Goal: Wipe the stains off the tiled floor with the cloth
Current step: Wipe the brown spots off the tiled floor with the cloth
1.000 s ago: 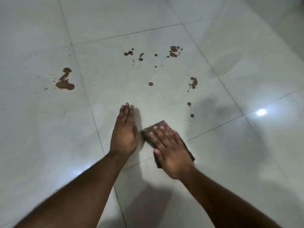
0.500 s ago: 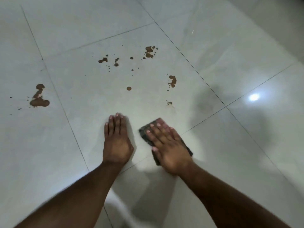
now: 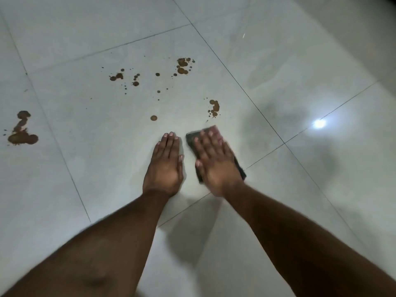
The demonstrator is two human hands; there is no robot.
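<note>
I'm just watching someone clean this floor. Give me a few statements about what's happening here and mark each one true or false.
1. The right hand presses flat on the dark cloth. True.
2. The left hand holds a spray bottle. False: it rests flat and bare on the tiled floor.
3. Brown stains remain beyond the hands, such as the round spot. True.
4. The cloth covers the big stain at far left. False: that stain lies uncovered, well away from the cloth.
</note>
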